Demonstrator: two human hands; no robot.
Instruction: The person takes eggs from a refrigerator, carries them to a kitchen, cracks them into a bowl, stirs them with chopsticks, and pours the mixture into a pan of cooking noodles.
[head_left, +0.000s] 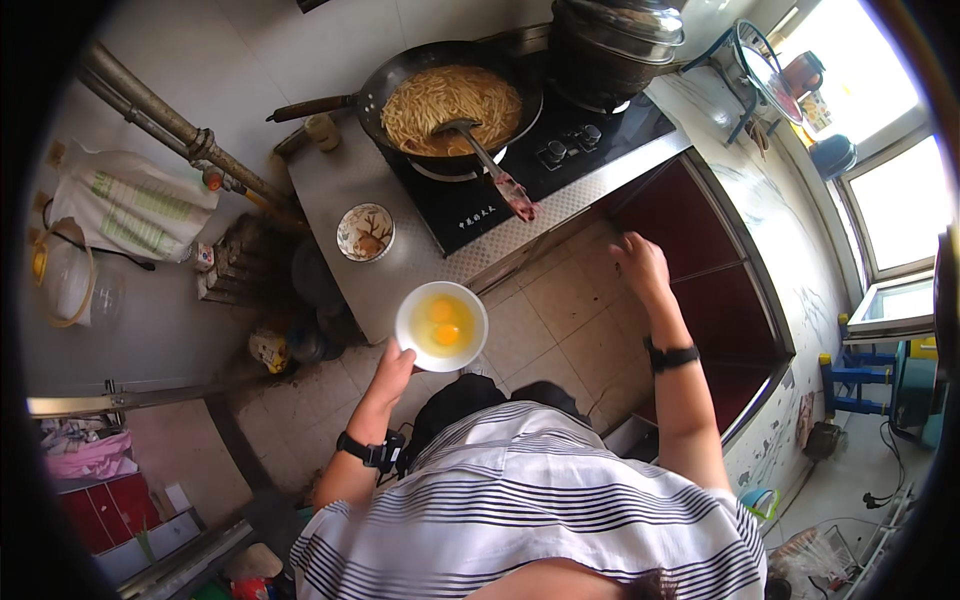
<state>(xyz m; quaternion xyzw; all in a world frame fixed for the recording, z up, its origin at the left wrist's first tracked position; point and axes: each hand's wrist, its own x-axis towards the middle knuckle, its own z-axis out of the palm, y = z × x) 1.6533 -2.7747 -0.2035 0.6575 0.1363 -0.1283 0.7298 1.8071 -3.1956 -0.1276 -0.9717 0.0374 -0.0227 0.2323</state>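
My left hand (391, 373) grips the rim of a white bowl (402, 324) with cracked raw eggs (445, 334) in it, their two yolks whole. My right hand (643, 262) is raised to the right, in front of the hob, its fingers loosely bent; whether it holds anything small cannot be told. A black wok (373, 120) full of noodles in brown broth (450, 97) stands on the gas hob (457, 225). A metal ladle (480, 150) rests in it, its wrapped handle over the hob's front edge. A patterned bowl (366, 232) with brown residue sits on the counter left of the hob.
A large dark pot with a metal lid (615, 37) stands on the right burner. A small jar (322, 132) is near the wok's wooden handle. Metal pipes (172, 142) run along the left wall. A marble-look counter (787, 225) curves along the right, below the windows.
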